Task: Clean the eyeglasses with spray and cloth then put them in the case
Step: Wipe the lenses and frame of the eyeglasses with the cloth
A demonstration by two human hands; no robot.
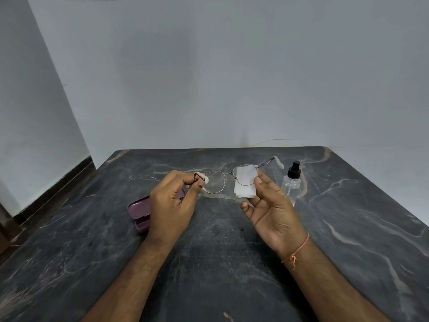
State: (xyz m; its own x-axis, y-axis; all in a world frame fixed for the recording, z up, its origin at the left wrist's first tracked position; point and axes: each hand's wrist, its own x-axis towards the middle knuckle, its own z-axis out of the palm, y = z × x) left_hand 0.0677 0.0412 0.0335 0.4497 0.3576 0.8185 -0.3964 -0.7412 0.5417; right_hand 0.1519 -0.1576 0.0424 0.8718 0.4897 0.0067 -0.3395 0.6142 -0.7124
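Mid-tabletop, left hand (171,203) pinches the eyeglasses (222,180) by a temple tip, right hand (271,205) rubs the cloth (245,182) on one lens. Wiping's underway I'd say; case (141,212) open left, spray bottle (292,182) toward the far right edge, casing left.

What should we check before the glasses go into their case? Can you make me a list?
1. Glasses held firmly: ok. The left hand pinches one temple tip of the eyeglasses.
2. Cloth on the lens: ok. The right hand presses the white cloth on one lens.
3. Both lenses clean: cannot tell.
4. Temples folded: not ok. Both are open.
5. Case ready: cannot tell. The purple case lies on the table, partly hidden behind the left hand.
6. Spray bottle out of the way: ok. It stands upright at the right.
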